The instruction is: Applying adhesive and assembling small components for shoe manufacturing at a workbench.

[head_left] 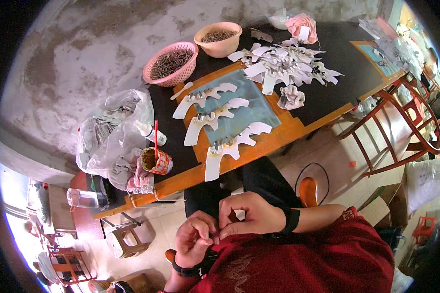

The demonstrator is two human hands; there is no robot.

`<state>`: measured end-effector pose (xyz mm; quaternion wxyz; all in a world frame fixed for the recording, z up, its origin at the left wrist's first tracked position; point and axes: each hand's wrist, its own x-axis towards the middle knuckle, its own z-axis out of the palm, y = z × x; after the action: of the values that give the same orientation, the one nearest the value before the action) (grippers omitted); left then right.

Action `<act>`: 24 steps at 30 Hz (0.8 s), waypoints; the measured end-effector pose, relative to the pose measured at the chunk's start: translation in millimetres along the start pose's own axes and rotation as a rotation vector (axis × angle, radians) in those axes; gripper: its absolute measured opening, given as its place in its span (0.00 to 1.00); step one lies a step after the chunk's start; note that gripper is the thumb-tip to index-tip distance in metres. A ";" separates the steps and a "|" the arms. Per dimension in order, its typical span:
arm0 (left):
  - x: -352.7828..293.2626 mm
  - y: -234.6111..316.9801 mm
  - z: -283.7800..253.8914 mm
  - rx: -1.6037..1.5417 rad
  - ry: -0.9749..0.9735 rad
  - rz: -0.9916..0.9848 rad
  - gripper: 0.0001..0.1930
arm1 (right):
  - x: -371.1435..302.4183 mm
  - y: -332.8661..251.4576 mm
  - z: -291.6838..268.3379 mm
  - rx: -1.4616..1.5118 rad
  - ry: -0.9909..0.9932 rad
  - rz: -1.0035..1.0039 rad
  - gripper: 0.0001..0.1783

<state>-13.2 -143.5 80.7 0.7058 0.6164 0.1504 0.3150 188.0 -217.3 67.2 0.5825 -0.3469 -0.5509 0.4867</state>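
Above my lap, in front of my red shirt, my left hand and my right hand meet at the fingertips. Both are closed in a pinch; whatever they may hold is too small or hidden. Beyond them, three curved white cut-out pieces lie in a row: a near one, a middle one and a far one. Small dark metallic bits sit along their scalloped edges. They rest on a blue-grey panel and its orange-brown border, the near one overhanging the table's front edge.
A pink basket and a peach bowl hold many small dark pieces. Similar cut-outs are heaped at the back. To the left are a tin with a red stick, a white bottle and a plastic bag. A wooden chair stands right.
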 end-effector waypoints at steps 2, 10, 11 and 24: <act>-1.0 -0.8 -1.1 -0.056 0.047 0.008 0.12 | 0.8 0.0 -1.9 0.022 0.009 -0.008 0.11; -0.9 -1.3 -8.0 0.091 0.045 0.116 0.08 | 0.2 -2.7 -0.6 -0.007 0.024 0.005 0.10; -0.9 -3.0 -3.5 0.125 0.094 0.145 0.08 | -0.1 -2.7 -0.4 -0.025 0.021 0.002 0.10; -4.8 -11.1 -0.5 0.223 0.124 0.235 0.03 | -1.2 2.6 3.3 -0.050 0.011 -0.004 0.08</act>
<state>-14.2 -146.7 69.1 0.5806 0.6838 0.1543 0.4142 184.3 -218.1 64.8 0.5774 -0.3630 -0.5604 0.4698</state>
